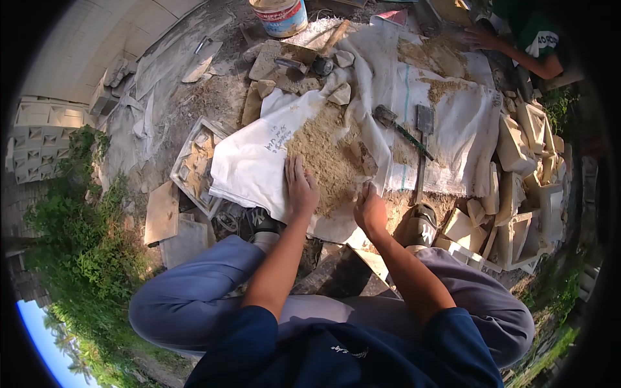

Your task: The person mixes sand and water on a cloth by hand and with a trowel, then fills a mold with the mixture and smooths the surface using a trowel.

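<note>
My left hand (303, 189) lies with fingers stretched out at the left edge of a heap of sandy powder (323, 152). The heap rests on a white woven sack (249, 165) with handwriting on it. At the heap's near right side, my right hand (370, 210) is closed, its fingertips by the sack's fold; what they grip, if anything, is hidden. A brownish flat piece (364, 158) stands tilted in the powder just beyond it. A hammer (404, 132) with a green-black handle and a long-handled flat tool (424, 139) lie to the right.
Broken cream blocks (517, 187) are piled at right. A patterned block (197, 165) lies at left. Another hammer (291, 64), stones (341, 94) and a paint bucket (279, 16) are farther back. Another person's hand (482, 37) reaches in at upper right.
</note>
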Motion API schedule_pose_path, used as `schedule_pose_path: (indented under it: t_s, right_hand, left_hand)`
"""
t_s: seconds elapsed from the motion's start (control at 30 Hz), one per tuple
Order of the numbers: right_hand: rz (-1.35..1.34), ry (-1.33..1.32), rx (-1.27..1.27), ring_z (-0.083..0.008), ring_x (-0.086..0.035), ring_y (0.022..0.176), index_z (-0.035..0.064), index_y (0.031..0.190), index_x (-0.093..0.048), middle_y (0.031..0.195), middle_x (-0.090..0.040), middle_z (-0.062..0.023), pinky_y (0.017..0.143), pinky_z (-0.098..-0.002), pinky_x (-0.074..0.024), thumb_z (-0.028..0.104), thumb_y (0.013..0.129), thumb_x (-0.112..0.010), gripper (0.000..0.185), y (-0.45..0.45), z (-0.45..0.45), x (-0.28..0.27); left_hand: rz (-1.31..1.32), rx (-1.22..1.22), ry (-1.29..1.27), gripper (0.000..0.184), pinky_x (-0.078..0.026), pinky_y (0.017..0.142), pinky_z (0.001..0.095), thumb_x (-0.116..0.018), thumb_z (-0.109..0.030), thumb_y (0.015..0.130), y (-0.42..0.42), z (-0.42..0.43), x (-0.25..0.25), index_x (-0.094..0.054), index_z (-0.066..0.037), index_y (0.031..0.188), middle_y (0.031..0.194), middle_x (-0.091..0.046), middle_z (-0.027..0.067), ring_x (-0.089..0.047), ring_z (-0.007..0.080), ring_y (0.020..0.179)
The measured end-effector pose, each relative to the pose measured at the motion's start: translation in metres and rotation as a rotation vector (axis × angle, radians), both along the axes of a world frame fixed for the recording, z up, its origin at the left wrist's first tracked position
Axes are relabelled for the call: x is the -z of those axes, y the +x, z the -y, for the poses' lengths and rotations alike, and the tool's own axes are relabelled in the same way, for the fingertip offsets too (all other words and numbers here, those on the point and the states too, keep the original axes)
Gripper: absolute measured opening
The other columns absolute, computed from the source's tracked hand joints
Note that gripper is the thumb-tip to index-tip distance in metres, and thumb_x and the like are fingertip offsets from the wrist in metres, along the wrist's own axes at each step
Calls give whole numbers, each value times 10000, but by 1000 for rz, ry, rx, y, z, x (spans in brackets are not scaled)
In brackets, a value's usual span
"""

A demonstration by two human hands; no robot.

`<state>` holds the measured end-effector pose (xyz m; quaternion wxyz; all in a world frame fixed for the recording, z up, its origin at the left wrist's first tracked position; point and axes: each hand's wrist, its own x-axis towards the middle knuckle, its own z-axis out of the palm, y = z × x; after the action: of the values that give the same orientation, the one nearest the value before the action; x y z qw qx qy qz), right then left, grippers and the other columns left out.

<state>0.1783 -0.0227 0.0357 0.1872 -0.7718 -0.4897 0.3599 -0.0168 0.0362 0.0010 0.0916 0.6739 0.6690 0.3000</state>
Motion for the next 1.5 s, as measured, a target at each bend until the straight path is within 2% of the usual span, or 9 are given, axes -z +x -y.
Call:
schedule_pose_path:
  t_s: [0.17, 0.3, 0.43, 0.8, 0.93, 1.03, 1.27, 1.3, 1.5]
  right_hand:
    - [-299, -140, 64, -528, -640, 880, -23, 1127, -604, 926, -682, -301, 756, -556, -517, 203, 953, -593, 285, -54, 5, -22]
    - [-145, 36, -262, -522, -637, 909, 25, 1167, -615, 953, -681, -297, 790, -531, -517, 228, 946, -620, 299, -52, -4, -45]
    - [-11, 254, -237, -501, -653, 918, 88, 1203, -615, 957, -697, -276, 791, -554, -525, 244, 945, -593, 303, -46, -73, -44]
    - [43, -77, -601, -486, -653, 999, 78, 1326, -552, 1065, -689, -282, 889, -526, -530, 249, 963, -572, 401, -13, -48, -29]
    - [-48, 156, -265, -480, -650, 1030, 45, 1248, -614, 1077, -690, -283, 866, -491, -536, 213, 960, -620, 334, -3, -41, -39]
    - [71, 28, -92, -487, -678, 940, -13, 1179, -624, 956, -696, -293, 810, -451, -543, 208, 960, -644, 312, -13, -44, -40]
    - [-144, -13, -129, -432, -678, 1077, -34, 1219, -627, 1061, -689, -310, 917, -435, -516, 219, 955, -648, 367, -47, 13, -23]
    - [-120, 41, -133, -501, -653, 991, -7, 1201, -634, 1014, -675, -334, 831, -494, -524, 267, 959, -636, 366, -43, 13, -26]
    - [-216, -189, 49, -503, -654, 826, -9, 1159, -643, 908, -686, -316, 771, -491, -533, 272, 972, -615, 338, -36, 6, -49]
  left_hand:
    - [150, 4, -93, 564, -256, 1228, 480, -421, -202, 1058, 3, 12, 7, -295, 71, 1535, 1559, -331, 325, -310, 451, 1469]
    - [447, -5, -64, 576, -236, 1233, 473, -347, -210, 1068, 3, 22, 4, -253, 120, 1530, 1579, -283, 344, -286, 461, 1479]
    - [479, -205, -66, 595, -223, 1233, 476, -356, -227, 1070, 9, 29, 5, -233, 122, 1536, 1588, -270, 339, -270, 466, 1484]
    - [515, -216, 29, 585, -251, 1222, 473, -318, -237, 1086, 7, 9, 10, -218, 106, 1550, 1569, -291, 343, -307, 465, 1462]
    - [511, -112, 17, 523, -322, 1181, 481, -327, -250, 1095, 6, -11, 23, -356, 65, 1511, 1519, -417, 289, -409, 460, 1395]
    - [533, -37, 28, 515, -332, 1173, 483, -320, -261, 1098, -3, -20, 14, -384, 52, 1501, 1522, -417, 280, -415, 461, 1390]
    - [194, 110, 74, 529, -166, 1235, 556, -372, -288, 1071, -25, -69, 27, -412, 23, 1497, 1557, -399, 244, -312, 414, 1480]
    - [130, 107, 41, 527, -172, 1235, 548, -378, -288, 1069, -25, -75, 27, -418, 22, 1493, 1555, -403, 243, -318, 411, 1477]
    - [282, 170, -154, 474, -388, 1136, 471, -333, -289, 1084, -12, -38, 24, -551, -18, 1407, 1361, -600, 241, -515, 408, 1322]
